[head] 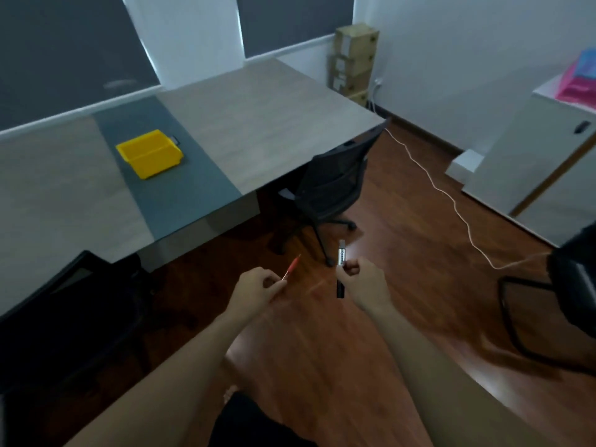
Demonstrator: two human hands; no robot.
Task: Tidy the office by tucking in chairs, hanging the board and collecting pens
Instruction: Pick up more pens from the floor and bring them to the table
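The person stands by the desk (258, 117) with a pen in each hand. The left hand (258, 287) pinches a thin red pen (292, 267) by one end, and the other end points up and away. The right hand (361, 282) has its fingers curled round a black and silver pen (341, 256), held upright. Both pens are over the floor, well apart from the yellow box (150, 153) on the dark strip of the desk. I think the pens go in that box, so this part looks half done. One black chair (332, 185) is pushed partly under the desk. A second chair (64, 301) sits close to the desk on the left. A third chair (567, 285) is out on the floor at the right and likely needs tucking in. A big white panel (532, 162) leans by the right wall; it may be the board, not hung yet
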